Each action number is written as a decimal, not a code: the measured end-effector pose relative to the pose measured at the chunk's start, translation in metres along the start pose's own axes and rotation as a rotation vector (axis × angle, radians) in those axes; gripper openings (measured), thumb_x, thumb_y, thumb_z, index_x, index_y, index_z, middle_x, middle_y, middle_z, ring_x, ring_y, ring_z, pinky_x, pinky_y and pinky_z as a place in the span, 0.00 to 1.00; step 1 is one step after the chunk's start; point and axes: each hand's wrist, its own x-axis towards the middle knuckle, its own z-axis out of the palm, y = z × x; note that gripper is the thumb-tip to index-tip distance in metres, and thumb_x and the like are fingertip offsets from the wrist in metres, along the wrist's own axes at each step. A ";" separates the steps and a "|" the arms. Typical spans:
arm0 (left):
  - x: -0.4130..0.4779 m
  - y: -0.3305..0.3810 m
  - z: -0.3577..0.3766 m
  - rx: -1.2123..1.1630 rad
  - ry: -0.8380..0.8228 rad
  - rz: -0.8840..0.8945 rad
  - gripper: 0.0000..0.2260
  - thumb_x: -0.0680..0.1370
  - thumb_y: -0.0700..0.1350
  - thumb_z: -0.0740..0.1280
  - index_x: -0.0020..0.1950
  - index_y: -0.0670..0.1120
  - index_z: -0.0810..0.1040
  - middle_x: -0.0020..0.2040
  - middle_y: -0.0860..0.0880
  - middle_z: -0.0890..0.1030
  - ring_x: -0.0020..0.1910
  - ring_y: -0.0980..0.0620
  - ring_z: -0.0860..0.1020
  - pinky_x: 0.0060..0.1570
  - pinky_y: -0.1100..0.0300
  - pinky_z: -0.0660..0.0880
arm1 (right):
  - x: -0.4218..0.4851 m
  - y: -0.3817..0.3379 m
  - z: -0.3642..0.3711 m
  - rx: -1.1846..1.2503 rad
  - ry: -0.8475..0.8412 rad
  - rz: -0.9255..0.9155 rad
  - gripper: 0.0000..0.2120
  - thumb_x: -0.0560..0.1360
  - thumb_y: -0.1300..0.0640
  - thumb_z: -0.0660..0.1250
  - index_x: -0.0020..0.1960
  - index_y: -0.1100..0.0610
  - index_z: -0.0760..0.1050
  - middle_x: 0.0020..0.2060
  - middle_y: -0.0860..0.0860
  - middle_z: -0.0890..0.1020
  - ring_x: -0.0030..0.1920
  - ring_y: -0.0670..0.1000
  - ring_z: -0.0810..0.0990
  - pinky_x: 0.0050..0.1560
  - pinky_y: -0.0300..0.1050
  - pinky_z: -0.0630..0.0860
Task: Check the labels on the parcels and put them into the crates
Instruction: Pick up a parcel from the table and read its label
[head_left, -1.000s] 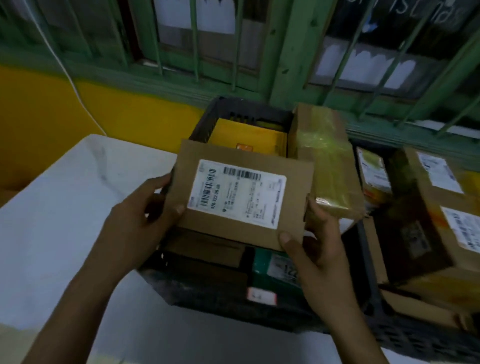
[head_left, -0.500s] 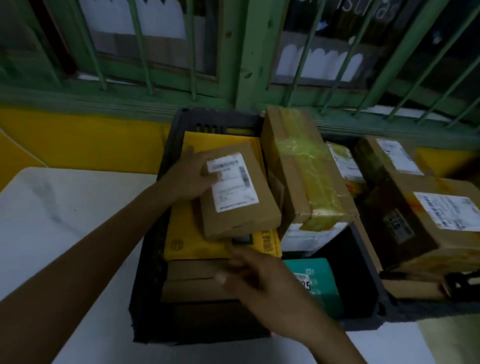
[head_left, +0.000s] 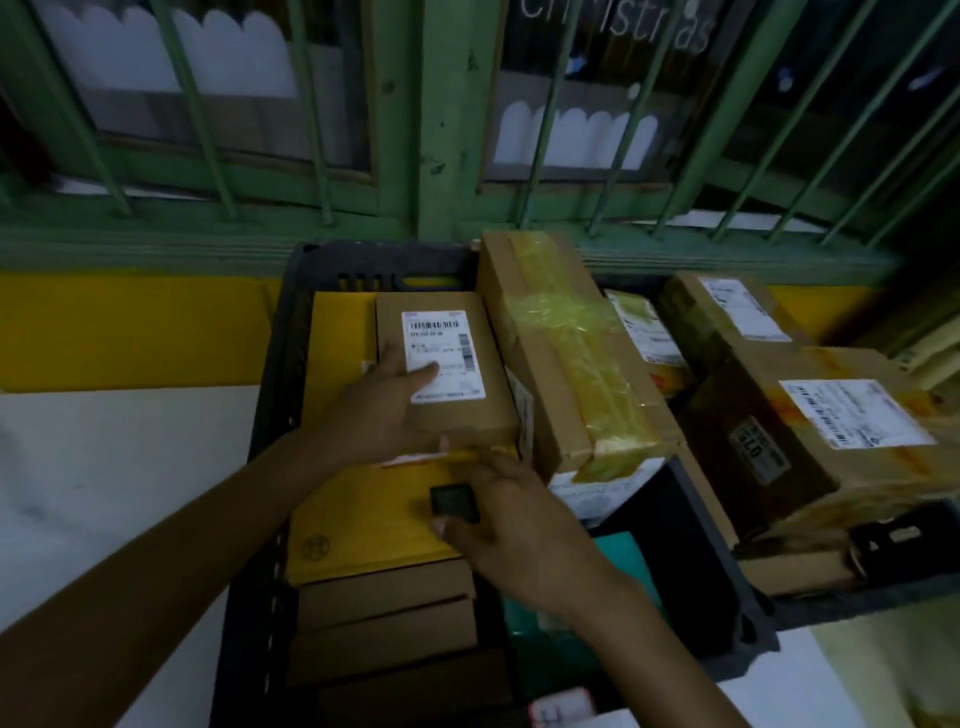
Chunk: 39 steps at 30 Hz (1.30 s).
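A small brown parcel with a white barcode label lies flat on a yellow envelope in the black crate. My left hand rests on the parcel: straight fingers lie across the label and the thumb sits at its near edge. My right hand hovers open over the envelope just in front of the parcel, fingertips near the parcel's front edge, holding nothing.
A long brown box with yellow-green tape leans on the crate's right side. Flat brown boxes and a teal parcel fill its near end. A second crate on the right holds labelled cartons. A white table lies left.
The parcel, held up in both hands a second ago, now lies flat on the yellow envelope, label turned upright. My right hand let go and dropped in front of it.
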 end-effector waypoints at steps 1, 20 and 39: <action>0.009 -0.002 -0.004 0.006 0.006 -0.004 0.41 0.72 0.54 0.72 0.78 0.48 0.53 0.79 0.43 0.45 0.77 0.44 0.49 0.72 0.56 0.54 | 0.002 0.001 -0.003 0.008 0.031 0.007 0.25 0.78 0.44 0.64 0.71 0.51 0.67 0.68 0.50 0.69 0.69 0.49 0.65 0.64 0.41 0.67; -0.086 0.163 0.004 -0.651 0.313 0.250 0.16 0.77 0.54 0.61 0.65 0.56 0.72 0.56 0.67 0.74 0.50 0.77 0.72 0.48 0.77 0.70 | -0.137 0.038 -0.042 0.634 0.735 0.035 0.08 0.79 0.54 0.65 0.56 0.51 0.79 0.49 0.41 0.83 0.50 0.39 0.81 0.48 0.33 0.77; -0.240 0.588 0.325 -0.741 -0.458 0.795 0.16 0.80 0.44 0.62 0.68 0.47 0.72 0.62 0.56 0.76 0.55 0.72 0.73 0.51 0.82 0.66 | -0.629 0.191 -0.027 0.506 1.515 0.788 0.06 0.77 0.53 0.66 0.52 0.45 0.79 0.46 0.39 0.83 0.48 0.37 0.80 0.45 0.29 0.75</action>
